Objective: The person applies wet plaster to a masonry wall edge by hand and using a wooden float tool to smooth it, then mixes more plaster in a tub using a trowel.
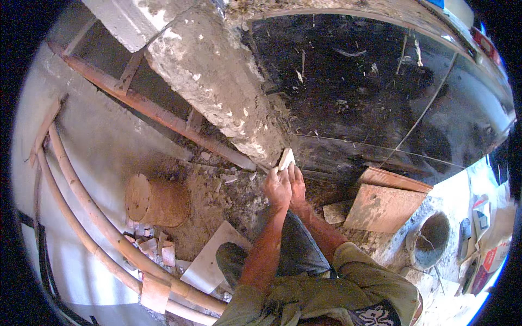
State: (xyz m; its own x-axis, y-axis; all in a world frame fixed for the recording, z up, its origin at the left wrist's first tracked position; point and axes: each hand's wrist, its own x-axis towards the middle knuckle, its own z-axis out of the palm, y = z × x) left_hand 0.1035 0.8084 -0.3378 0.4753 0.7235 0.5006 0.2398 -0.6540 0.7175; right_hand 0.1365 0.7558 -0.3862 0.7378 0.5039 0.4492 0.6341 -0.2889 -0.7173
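A small white slab piece (286, 156) is held in both hands at the foot of a rough, plaster-spotted concrete pillar (206, 87), where it meets a dark glossy tiled panel (348, 87). My left hand (277, 187) has its fingers closed on the piece's lower end. My right hand (296, 185) grips it from the right, close beside the left. The fingertips of both are partly hidden behind the piece.
A rusty metal ladder-like frame (130, 95) slants along the left. Two long bamboo poles (103, 228), a rusty drum (156, 200) and a white sheet (206, 261) lie lower left. At right are leaning boards (383, 206) and a dirty bucket (429, 239). Rubble covers the floor (217, 201).
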